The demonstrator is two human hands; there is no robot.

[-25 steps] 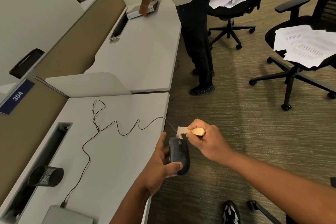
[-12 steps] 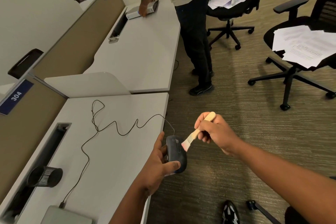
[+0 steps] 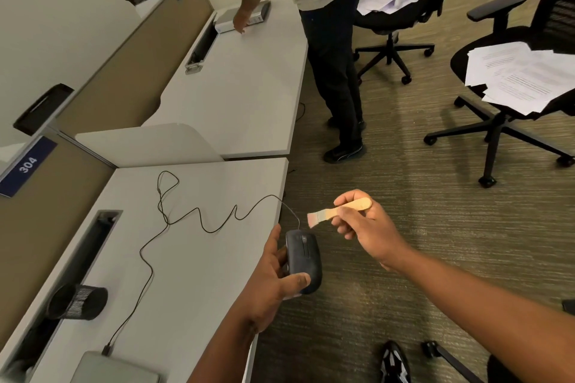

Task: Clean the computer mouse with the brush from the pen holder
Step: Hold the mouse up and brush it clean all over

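A dark wired computer mouse (image 3: 303, 260) is held just past the desk's front edge by my left hand (image 3: 273, 283), thumb over its near end and fingers behind it. My right hand (image 3: 364, 227) grips a small wooden-handled brush (image 3: 337, 211) with pale bristles pointing left. The bristles hang a little above the mouse's far end and do not touch it. The mouse's black cable (image 3: 193, 221) snakes over the white desk (image 3: 193, 289). A black mesh pen holder (image 3: 77, 301) lies on its side at the desk's left.
A grey laptop (image 3: 115, 368) sits at the desk's near edge with the cable plugged in. Another person (image 3: 323, 25) stands at the far desk. Two office chairs (image 3: 510, 81) carrying papers stand on the carpet to the right. My shoe (image 3: 393, 362) shows below.
My right hand swept the brush down across the mouse, then lifted it up and to the right, clear of the mouse. My left hand kept holding the mouse.
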